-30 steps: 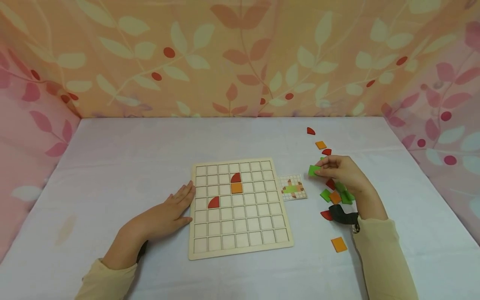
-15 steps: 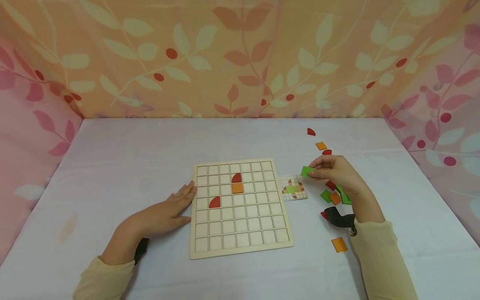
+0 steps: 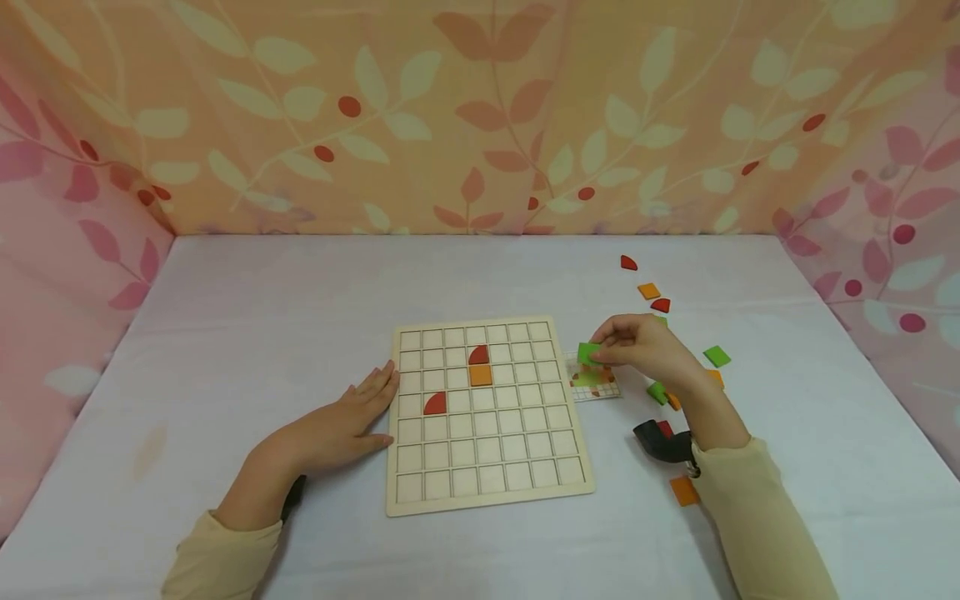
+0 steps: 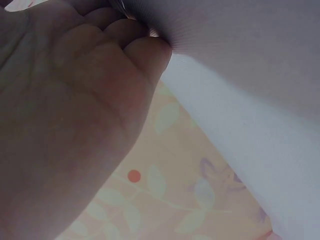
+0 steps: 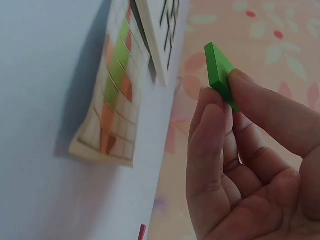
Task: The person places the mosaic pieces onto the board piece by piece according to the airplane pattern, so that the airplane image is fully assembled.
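Observation:
A green square tile [image 3: 588,353] is pinched between the thumb and fingers of my right hand [image 3: 637,346], held above the pattern card [image 3: 600,385]. In the right wrist view the same green tile [image 5: 219,75] stands clear of the card [image 5: 117,100]. My left hand [image 3: 337,429] lies flat beside the wooden grid board [image 3: 491,502], its fingertips and thumb touching the left edge. On the board sit an orange square tile [image 3: 481,375] and two red quarter-circle tiles, one above it [image 3: 479,356] and one lower left [image 3: 435,404]. The left wrist view shows mostly the palm [image 4: 80,110].
Loose tiles lie on the white table right of the card, several partly hidden by the right arm. A green tile [image 3: 717,356] is beyond the wrist; a red quarter-circle [image 3: 628,262] and an orange square [image 3: 648,291] lie farther back. An orange tile [image 3: 683,490] is near the right sleeve.
My right hand has carried the green tile leftward from the loose pieces to over the card. Some loose tiles by the right wrist have shifted. The left hand stays at the board's edge.

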`<state>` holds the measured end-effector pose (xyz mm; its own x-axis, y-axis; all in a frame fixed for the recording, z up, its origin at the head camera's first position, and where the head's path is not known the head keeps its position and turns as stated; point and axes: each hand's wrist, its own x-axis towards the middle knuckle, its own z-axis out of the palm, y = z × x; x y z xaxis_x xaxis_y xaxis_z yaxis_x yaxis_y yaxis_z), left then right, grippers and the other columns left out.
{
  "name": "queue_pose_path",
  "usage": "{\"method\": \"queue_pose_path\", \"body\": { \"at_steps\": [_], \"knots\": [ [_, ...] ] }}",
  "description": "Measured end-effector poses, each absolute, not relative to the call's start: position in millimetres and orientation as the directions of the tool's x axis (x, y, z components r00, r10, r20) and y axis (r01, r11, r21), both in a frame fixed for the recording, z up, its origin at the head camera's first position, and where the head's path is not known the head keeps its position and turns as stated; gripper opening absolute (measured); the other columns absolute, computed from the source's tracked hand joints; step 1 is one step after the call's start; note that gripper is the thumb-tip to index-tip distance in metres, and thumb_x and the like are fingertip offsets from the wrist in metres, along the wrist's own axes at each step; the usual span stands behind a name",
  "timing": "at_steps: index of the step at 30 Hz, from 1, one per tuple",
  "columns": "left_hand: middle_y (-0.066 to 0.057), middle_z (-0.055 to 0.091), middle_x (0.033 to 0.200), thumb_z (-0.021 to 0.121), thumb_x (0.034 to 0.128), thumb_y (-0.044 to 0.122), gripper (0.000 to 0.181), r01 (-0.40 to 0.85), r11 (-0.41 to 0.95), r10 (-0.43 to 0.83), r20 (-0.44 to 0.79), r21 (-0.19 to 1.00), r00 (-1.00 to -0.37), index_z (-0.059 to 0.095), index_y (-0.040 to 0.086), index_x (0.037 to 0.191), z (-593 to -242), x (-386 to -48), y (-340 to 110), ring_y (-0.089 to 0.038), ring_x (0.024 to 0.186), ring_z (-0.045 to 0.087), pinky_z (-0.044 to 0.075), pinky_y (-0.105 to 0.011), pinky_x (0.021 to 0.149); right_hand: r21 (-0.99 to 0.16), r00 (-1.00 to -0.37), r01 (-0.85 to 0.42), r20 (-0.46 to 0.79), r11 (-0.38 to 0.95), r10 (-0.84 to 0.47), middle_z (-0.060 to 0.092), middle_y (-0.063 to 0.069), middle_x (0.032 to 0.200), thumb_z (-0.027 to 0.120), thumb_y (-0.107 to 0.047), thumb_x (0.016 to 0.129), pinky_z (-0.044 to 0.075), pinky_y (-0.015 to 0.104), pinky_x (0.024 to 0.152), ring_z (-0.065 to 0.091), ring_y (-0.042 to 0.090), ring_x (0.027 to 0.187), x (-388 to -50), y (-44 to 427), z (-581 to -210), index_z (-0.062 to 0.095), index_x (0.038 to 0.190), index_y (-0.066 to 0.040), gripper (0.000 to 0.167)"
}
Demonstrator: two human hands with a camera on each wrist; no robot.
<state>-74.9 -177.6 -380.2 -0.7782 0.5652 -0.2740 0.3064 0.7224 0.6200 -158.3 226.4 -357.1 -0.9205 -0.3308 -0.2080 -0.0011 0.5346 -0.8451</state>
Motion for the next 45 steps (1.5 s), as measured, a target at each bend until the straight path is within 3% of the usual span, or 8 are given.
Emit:
{"method": "queue_pose_path", "body": {
  "at_steps": [7,14,29,45],
  "knots": [
    [-0.018,0.000,0.157,0.057,0.0943,0.024,0.076,0.315,0.731,0.562,-0.272,0.606,-0.781,0.011,-0.003,0.149,-379,-75,-177,-0.037,0.142,0.002,0.010,-0.057,0.111,-0.835,-0.905,-0.039,-0.204,0.548,-0.374,0.061,0.008,0.079,0.072,-0.006,0.082,0.048,0.026,0.065,0.056,0.020,0.076,-160,205,-358,0.065,0.092,0.003,0.015],
    [-0.017,0.000,0.157,0.056,0.0948,0.022,0.074,0.312,0.735,0.558,-0.275,0.603,-0.783,0.011,-0.003,0.149,-378,-75,-176,-0.037,0.142,0.002,0.010,-0.057,0.111,-0.846,-0.880,-0.049,-0.215,0.531,-0.424,0.063,0.008,0.080,0.071,-0.005,0.082,0.053,0.030,0.067,0.059,0.023,0.074,-159,181,-361,0.065,0.091,0.002,0.013],
    [-0.018,-0.001,0.157,0.054,0.0957,0.018,0.072,0.311,0.736,0.557,-0.277,0.601,-0.783,0.010,-0.003,0.149,-379,-75,-177,-0.037,0.142,0.002,0.010,-0.057,0.111,-0.846,-0.815,-0.138,-0.198,0.515,-0.544,0.065,0.002,0.077,0.073,-0.006,0.080,0.048,0.030,0.073,0.058,0.015,0.073,-151,129,-364,0.067,0.087,-0.002,0.010],
    [-0.017,0.000,0.157,0.054,0.0956,0.019,0.073,0.317,0.740,0.557,-0.276,0.593,-0.783,0.011,-0.003,0.149,-377,-74,-176,-0.037,0.142,0.003,0.011,-0.056,0.111,-0.853,-0.775,-0.095,-0.260,0.514,-0.576,0.064,0.001,0.070,0.073,-0.002,0.080,0.050,0.024,0.063,0.058,0.012,0.064,-148,88,-368,0.068,0.084,-0.003,0.007]
  ]
}}
